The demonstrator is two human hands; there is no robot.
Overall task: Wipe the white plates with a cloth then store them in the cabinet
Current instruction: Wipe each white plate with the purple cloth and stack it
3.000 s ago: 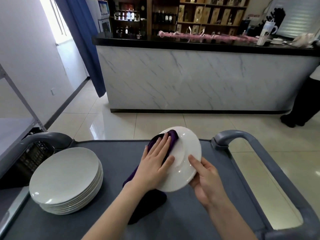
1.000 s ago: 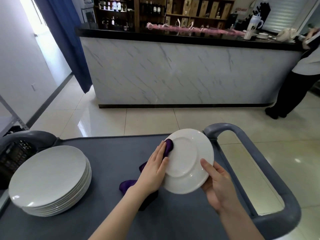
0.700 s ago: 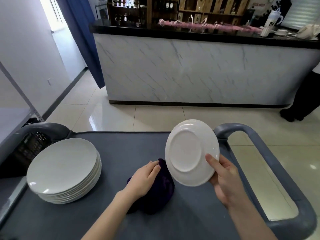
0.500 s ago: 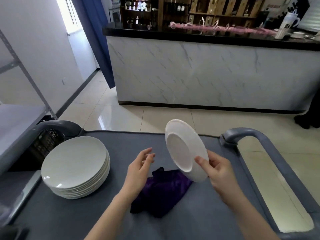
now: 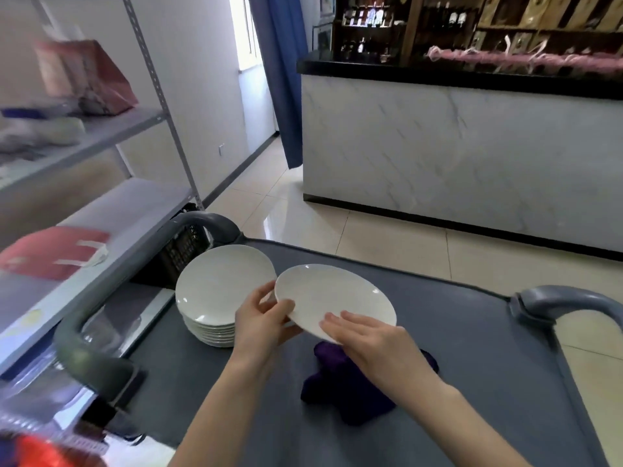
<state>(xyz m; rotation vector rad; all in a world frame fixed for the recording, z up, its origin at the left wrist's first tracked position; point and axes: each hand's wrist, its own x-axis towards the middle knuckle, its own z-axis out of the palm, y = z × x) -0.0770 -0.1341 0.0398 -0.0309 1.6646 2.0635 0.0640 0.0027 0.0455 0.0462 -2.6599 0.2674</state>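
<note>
With the left hand (image 5: 261, 318), pinches the left rim of a round white ceramic plate (image 5: 333, 294), thumb on top; lays the right hand (image 5: 369, 338) on the near rim, fingers almost straight, thumb out of sight. Holds the plate face up just above the grey trolley worktop (image 5: 472, 348), beside the stack of white plates (image 5: 219, 288) and over a crumpled purple cloth (image 5: 347, 382). Risks clipping the stack, or dropping the glazed plate from so light a grip. Cannot make out any cabinet: only blurred metal shelving (image 5: 101, 129) at left.
</note>
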